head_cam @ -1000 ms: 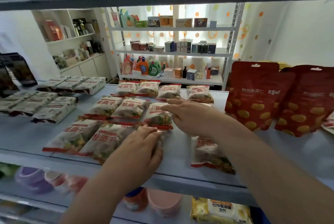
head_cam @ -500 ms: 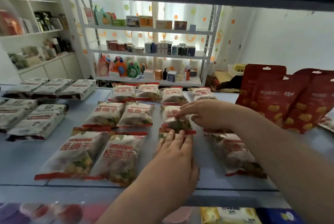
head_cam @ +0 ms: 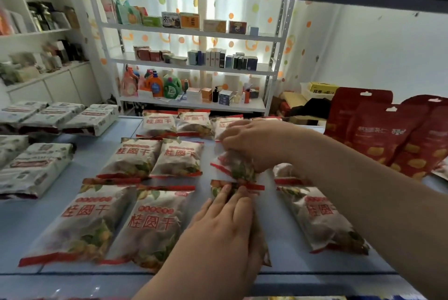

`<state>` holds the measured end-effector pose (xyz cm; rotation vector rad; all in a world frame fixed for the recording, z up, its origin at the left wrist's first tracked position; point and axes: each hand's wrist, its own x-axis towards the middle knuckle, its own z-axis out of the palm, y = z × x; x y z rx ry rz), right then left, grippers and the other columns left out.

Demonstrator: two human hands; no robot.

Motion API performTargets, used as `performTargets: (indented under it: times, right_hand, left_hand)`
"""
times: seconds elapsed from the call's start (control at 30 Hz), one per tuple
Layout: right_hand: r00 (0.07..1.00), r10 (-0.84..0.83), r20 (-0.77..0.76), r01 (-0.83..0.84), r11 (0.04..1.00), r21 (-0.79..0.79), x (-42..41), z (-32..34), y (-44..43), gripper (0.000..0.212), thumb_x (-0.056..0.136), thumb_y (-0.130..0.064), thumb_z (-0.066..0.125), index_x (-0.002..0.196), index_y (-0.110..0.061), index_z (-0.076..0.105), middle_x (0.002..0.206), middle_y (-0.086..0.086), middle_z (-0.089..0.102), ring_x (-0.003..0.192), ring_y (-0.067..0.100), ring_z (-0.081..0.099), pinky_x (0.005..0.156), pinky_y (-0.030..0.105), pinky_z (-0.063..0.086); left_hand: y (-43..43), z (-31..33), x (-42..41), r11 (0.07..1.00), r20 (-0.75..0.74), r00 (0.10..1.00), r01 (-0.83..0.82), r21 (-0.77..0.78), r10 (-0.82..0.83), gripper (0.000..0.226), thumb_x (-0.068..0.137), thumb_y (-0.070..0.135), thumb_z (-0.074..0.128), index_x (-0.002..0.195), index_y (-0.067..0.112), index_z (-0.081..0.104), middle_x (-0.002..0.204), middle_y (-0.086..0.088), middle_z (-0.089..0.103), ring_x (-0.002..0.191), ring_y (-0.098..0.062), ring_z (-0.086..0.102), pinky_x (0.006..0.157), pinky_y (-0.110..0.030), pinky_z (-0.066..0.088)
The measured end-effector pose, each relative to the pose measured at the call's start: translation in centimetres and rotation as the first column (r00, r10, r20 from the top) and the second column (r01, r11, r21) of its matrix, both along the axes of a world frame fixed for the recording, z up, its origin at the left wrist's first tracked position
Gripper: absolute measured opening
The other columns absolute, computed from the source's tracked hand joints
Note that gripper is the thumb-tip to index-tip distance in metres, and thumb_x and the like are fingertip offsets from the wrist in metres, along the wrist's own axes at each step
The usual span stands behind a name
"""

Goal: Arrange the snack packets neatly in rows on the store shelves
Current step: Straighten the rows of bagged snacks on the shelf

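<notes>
Head view: the right hand (head_cam: 254, 144) bunches a light, crinkly snack packet (head_cam: 238, 169) just above the shelf (head_cam: 84, 154) — soft, slippery film, likely best held by its edges — while the left hand (head_cam: 225, 227) presses flat on the front packet (head_cam: 215, 187).

A white metal rack (head_cam: 194, 32) stands against a curtain (head_cam: 242, 6) dotted orange and green. Small cartons, among them an orange box (head_cam: 189, 21), line its top tier; dark boxes (head_cam: 238, 61) fill the middle one; an orange detergent bottle (head_cam: 155, 85) and a green one (head_cam: 171, 86) sit below. A white cabinet (head_cam: 60, 86) stands at left, and a yellow carton (head_cam: 322, 87) lies by the white wall (head_cam: 375, 52).
</notes>
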<state>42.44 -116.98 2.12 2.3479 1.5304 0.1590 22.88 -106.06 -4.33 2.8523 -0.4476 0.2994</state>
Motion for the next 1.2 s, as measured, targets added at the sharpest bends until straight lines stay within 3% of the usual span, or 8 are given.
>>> performTargets:
  times: [0.13, 0.23, 0.33, 0.53, 0.8, 0.93, 1.03, 1.2]
  right_hand:
    - [0.950, -0.207, -0.236, 0.283, 0.889, 0.359, -0.2, 0.9, -1.0, 0.064, 0.058, -0.057, 0.076, 0.105, -0.039, 0.037, 0.091, -0.020, 0.053, 0.075, 0.002, 0.049, 0.058, 0.017, 0.036]
    - [0.781, -0.402, -0.478, 0.597, 0.706, 0.381, -0.6, 0.6, -0.5, 0.080, 0.057, -0.076, 0.071, 0.114, -0.035, 0.033, 0.090, -0.018, 0.052, 0.078, 0.008, 0.055, 0.056, 0.022, 0.043]
    - [0.672, -0.629, -0.390, 0.733, 0.640, 0.232, -0.7, -0.5, 0.1, 0.088, 0.072, -0.085, 0.051, 0.137, -0.030, 0.031, 0.117, 0.002, 0.060, 0.104, 0.027, 0.057, 0.083, 0.041, 0.051]
    - [0.911, -0.366, -0.190, 0.401, 0.894, 0.199, -2.3, -0.5, -1.5, 0.044, 0.102, -0.050, 0.031, 0.145, -0.045, 0.035, 0.146, -0.010, 0.044, 0.132, 0.018, 0.038, 0.098, 0.038, 0.037]
    - [0.757, -0.497, -0.424, 0.528, 0.848, -0.049, -3.2, -4.1, -0.3, 0.063, 0.101, -0.055, 0.019, 0.155, -0.031, -0.005, 0.163, -0.005, -0.012, 0.148, 0.016, -0.011, 0.115, 0.036, -0.004]
    - [0.783, -0.499, -0.370, 0.504, 0.859, -0.091, -2.9, -2.7, 0.2, 0.061, 0.102, -0.054, 0.023, 0.156, -0.029, 0.009, 0.164, -0.002, 0.007, 0.149, 0.022, 0.011, 0.116, 0.039, 0.013]
    - [0.885, -0.359, -0.298, 0.422, 0.888, 0.184, -1.4, -0.6, 0.3, 0.042, 0.102, -0.042, 0.036, 0.139, -0.024, 0.049, 0.141, 0.002, 0.050, 0.128, 0.024, 0.047, 0.098, 0.037, 0.040]
    - [0.860, -0.431, -0.271, 0.495, 0.833, 0.245, 3.6, 0.0, 1.7, 0.055, 0.098, -0.034, 0.050, 0.150, -0.031, 0.033, 0.156, -0.001, 0.032, 0.140, 0.023, 0.033, 0.110, 0.043, 0.035]
  left_hand:
    - [0.3, -0.1, -0.4, 0.999, 0.003, 1.000, 0.029, -0.044, -0.029, 0.060, 0.092, 0.047, 0.024, 0.142, 0.021, 0.044, 0.156, 0.001, 0.032, 0.145, -0.017, 0.025, 0.115, -0.026, 0.005]
    - [0.8, -0.3, -0.3, 0.997, 0.032, 0.999, 0.037, -0.061, -0.035, 0.057, 0.093, 0.050, 0.018, 0.147, 0.033, 0.027, 0.159, 0.011, 0.015, 0.144, -0.008, 0.015, 0.102, -0.006, -0.014]
    - [1.0, -0.4, -0.1, 0.994, 0.014, 0.998, 0.067, -0.081, -0.066, 0.055, 0.092, 0.051, 0.017, 0.145, 0.038, 0.021, 0.156, 0.016, 0.010, 0.142, -0.005, 0.011, 0.102, -0.005, -0.010]
    - [0.8, -0.2, 0.0, 0.996, -0.008, 0.997, 0.071, -0.052, -0.072, 0.064, 0.084, 0.053, 0.008, 0.145, 0.038, 0.023, 0.157, 0.015, 0.013, 0.145, -0.006, 0.010, 0.114, -0.018, 0.006]
    - [0.9, 0.5, -0.3, 0.997, -0.036, 0.997, 0.067, -0.038, -0.068, 0.055, 0.087, 0.043, 0.031, 0.131, 0.024, 0.059, 0.142, 0.002, 0.052, 0.131, -0.014, 0.048, 0.108, -0.023, 0.027]
    - [0.8, 0.1, -0.2, 0.996, -0.026, 0.995, 0.091, -0.009, -0.092, 0.053, 0.087, 0.040, 0.036, 0.129, 0.019, 0.060, 0.138, -0.002, 0.056, 0.127, -0.018, 0.053, 0.105, -0.026, 0.036]
    - [0.9, 0.3, 0.3, 0.994, -0.040, 0.994, 0.104, -0.040, -0.106, 0.059, 0.090, 0.047, 0.023, 0.145, 0.030, 0.035, 0.155, 0.010, 0.027, 0.140, -0.009, 0.030, 0.111, -0.015, 0.014]
    - [0.9, -0.3, 0.6, 0.991, 0.007, 0.991, 0.132, -0.025, -0.132, 0.061, 0.091, 0.047, 0.020, 0.149, 0.030, 0.028, 0.158, 0.011, 0.018, 0.145, -0.009, 0.016, 0.113, -0.014, 0.003]
